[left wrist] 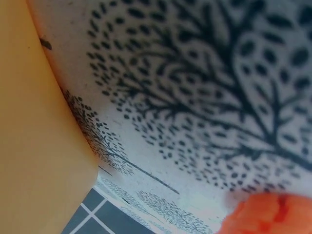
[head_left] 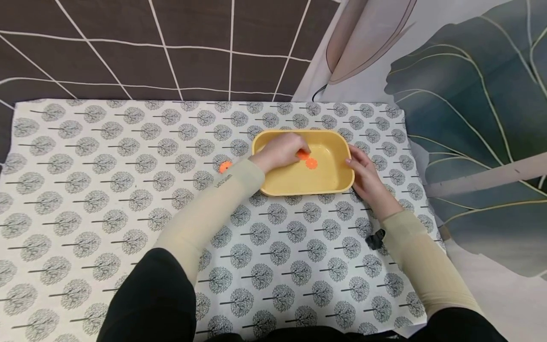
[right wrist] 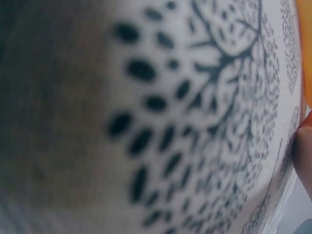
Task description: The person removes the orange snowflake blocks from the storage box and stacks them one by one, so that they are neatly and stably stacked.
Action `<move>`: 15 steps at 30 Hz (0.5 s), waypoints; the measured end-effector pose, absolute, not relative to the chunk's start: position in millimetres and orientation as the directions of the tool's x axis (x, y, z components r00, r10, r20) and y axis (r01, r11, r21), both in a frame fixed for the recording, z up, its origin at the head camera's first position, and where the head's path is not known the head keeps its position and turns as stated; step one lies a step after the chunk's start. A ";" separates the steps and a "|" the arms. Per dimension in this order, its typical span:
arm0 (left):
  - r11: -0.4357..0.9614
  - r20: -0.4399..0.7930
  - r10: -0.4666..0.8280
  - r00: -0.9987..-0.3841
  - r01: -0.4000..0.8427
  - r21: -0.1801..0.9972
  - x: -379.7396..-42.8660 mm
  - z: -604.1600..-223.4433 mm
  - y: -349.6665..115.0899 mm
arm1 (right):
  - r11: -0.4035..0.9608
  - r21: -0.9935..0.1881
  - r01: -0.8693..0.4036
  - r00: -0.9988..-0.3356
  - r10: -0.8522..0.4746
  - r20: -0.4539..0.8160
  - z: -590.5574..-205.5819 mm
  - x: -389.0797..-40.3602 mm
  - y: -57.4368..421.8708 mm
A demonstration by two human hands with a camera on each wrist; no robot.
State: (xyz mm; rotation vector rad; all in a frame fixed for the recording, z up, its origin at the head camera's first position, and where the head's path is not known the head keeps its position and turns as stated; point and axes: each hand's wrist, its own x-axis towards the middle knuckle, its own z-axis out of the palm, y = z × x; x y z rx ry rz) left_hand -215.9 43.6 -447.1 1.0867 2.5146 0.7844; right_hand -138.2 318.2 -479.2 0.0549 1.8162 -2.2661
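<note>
A yellow rectangular basin with rounded corners stands on the cloth. My left hand reaches over its left wall, with curled fingers pinching an orange piece, partly hidden by them. Just below that piece, a round orange slice with a scalloped edge lies on the basin's floor. My right hand holds the basin's right end, thumb at the rim and fingers along the outside. Outside the basin, another orange slice lies on the cloth beside my left forearm; the left wrist view shows a ridged orange piece up close.
A white cloth with grey tree prints covers the table. Near my right wrist is a small black object. Behind the table hangs dark fabric with white grid lines; leaf-patterned fabric is at the right.
</note>
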 end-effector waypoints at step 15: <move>0.554 -0.023 0.743 -0.669 0.596 0.582 -215.2 -450.5 43.5 | -0.198 -0.959 0.204 -0.972 -0.162 -0.173 -478.6 -137.7 317.8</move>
